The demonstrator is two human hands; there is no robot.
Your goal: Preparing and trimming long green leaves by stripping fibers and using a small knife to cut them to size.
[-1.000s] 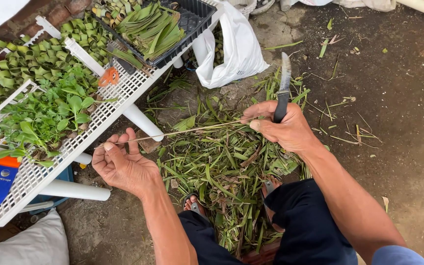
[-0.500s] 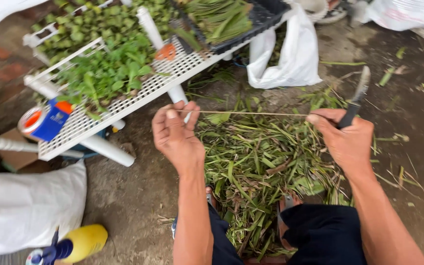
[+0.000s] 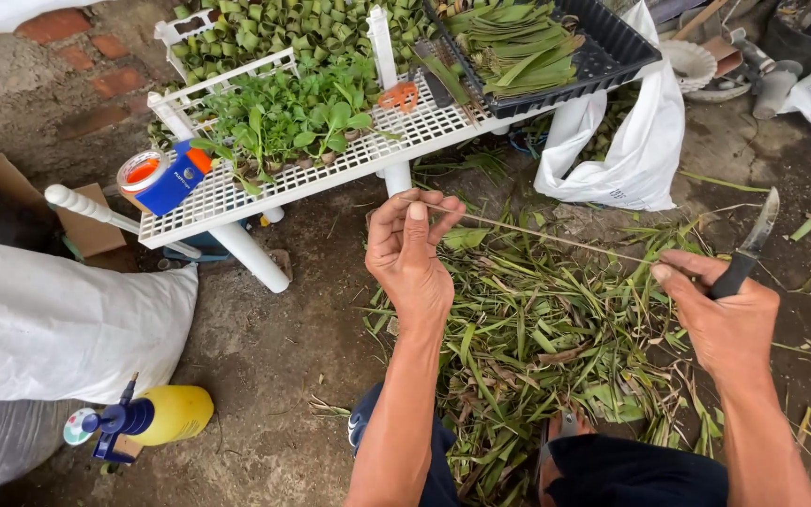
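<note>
Leaf midrib strip (image 3: 556, 237): thin, taut between pinching left hand (image 3: 412, 253) and right hand (image 3: 725, 314), which also grips knife (image 3: 748, 246). Keep tension even, blade away from fingers.

white rack (image 3: 237, 202), seedlings (image 3: 283, 117), yellow sprayer (image 3: 157, 416)

Daylit outdoor dirt floor (image 3: 265, 347); at eleven o'clock a red brick wall (image 3: 58, 28), at twelve a white slatted plastic rack (image 3: 330, 160).
</note>
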